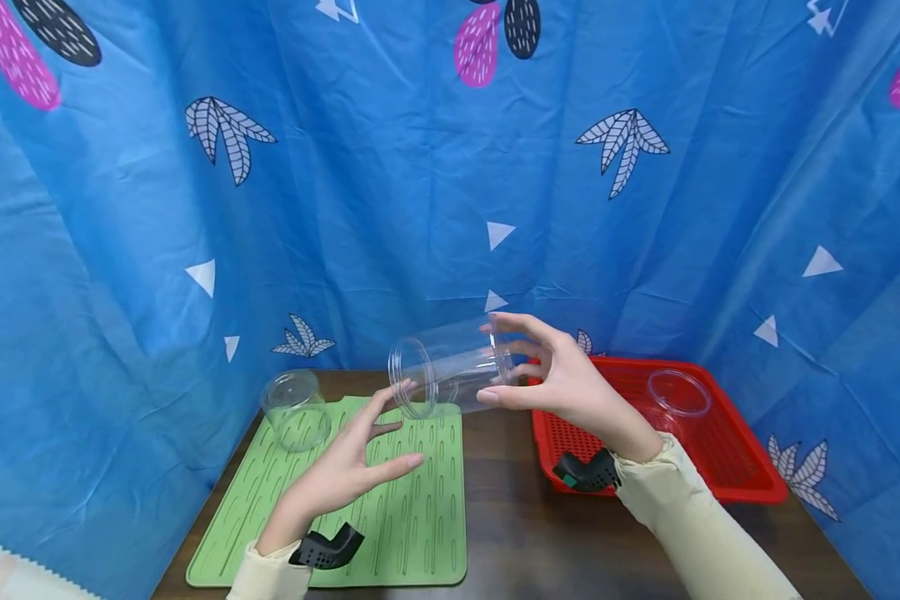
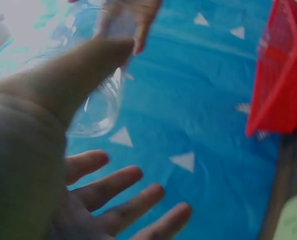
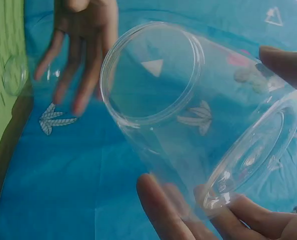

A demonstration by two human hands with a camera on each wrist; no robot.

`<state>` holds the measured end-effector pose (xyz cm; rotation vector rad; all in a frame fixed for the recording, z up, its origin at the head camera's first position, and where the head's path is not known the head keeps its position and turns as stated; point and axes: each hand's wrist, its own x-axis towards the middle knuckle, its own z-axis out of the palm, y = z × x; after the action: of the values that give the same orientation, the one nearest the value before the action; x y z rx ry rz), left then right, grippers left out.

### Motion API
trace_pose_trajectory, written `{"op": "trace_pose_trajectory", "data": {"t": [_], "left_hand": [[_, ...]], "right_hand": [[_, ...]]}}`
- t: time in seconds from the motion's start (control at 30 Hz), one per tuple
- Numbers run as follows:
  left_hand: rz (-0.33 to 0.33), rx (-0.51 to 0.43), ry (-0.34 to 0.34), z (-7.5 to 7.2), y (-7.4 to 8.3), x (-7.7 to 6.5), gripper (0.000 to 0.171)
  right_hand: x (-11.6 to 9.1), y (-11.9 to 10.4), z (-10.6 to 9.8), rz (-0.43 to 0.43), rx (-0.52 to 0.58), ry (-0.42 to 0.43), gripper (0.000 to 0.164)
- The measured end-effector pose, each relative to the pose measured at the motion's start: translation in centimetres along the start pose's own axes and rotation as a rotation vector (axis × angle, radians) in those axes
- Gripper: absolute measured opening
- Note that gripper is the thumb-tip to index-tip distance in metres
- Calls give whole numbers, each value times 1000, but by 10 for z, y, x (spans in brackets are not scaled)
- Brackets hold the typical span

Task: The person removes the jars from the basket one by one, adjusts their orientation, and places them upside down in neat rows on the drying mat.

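My right hand point(image 1: 577, 383) grips a clear plastic jar point(image 1: 461, 362) around its base end, thumb on one side and fingers on the other. The jar is tipped on its side in the air, its open threaded mouth pointing left. In the right wrist view the jar point(image 3: 173, 150) looks see-through, with nothing visible inside. Close by the mouth, my left hand point(image 1: 337, 462) has its fingers spread and holds nothing. Its index fingertip overlaps the rim in the head view, while the right wrist view shows the left hand point(image 3: 86, 45) beyond the mouth.
Another clear jar point(image 1: 296, 412) stands at the back left of a green ridged mat point(image 1: 390, 525). To the right, a red plastic basket point(image 1: 757, 467) contains a clear round lid or rim point(image 1: 678, 393). A blue patterned curtain point(image 1: 420, 167) surrounds the dark wooden table point(image 1: 502, 533).
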<state>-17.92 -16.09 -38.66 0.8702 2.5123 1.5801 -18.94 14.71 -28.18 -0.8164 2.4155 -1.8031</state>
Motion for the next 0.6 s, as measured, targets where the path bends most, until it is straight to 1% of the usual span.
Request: {"op": "trace_pose_trajectory", "data": {"t": [0.1, 0.2, 0.27, 0.37, 0.47, 0.6], "left_hand": [[-43, 138, 17, 3, -17, -10, 78], [-73, 278, 28, 6, -37, -21, 74], [-108, 348, 24, 7, -50, -29, 74], [-194, 424, 6, 7, -67, -45, 75], [-261, 509, 4, 6, -83, -63, 75], [-324, 610, 52, 1, -103, -90, 72]], "right_hand": [[10, 2, 8, -29, -108, 18, 83], [21, 7, 17, -51, -216, 30, 87], [29, 10, 23, -58, -271, 35, 89], [41, 12, 31, -53, -329, 31, 93], [54, 15, 37, -39, -389, 13, 96], [70, 22, 46, -12, -461, -19, 99]]}}
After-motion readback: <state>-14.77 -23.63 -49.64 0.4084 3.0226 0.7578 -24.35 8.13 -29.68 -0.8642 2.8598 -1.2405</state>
